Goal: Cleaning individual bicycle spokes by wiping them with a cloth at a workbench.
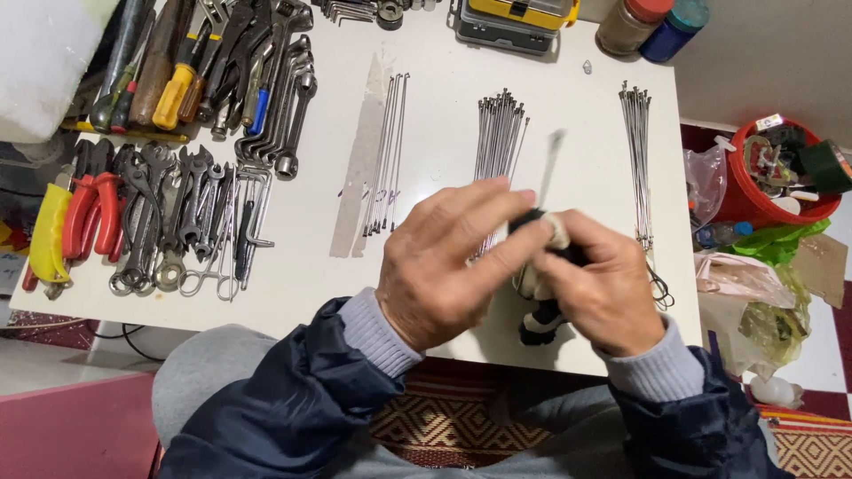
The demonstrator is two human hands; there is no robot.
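Two hands meet above the white counter [586,115]: the left hand [444,266] and right hand [603,288] have fingers closed together on a black-and-white rag [543,310] and a blurred thin spoke [552,164]. Two round jars [652,25], red-lidded and teal-lidded, stand at the far corner.

My left hand [444,266] and my right hand [603,288] are close together over the white table [302,275]. Between them I hold a dirty rag [541,284], black and white, and a thin metal rod [550,164] sticks up from it, blurry. Three bunches of thin rods lie on the table past my hands: one [386,151], one [499,133] and one [637,160]. Wrenches [177,213] and red pliers [93,213] lie to the left. A red bucket [763,200] stands on the right.
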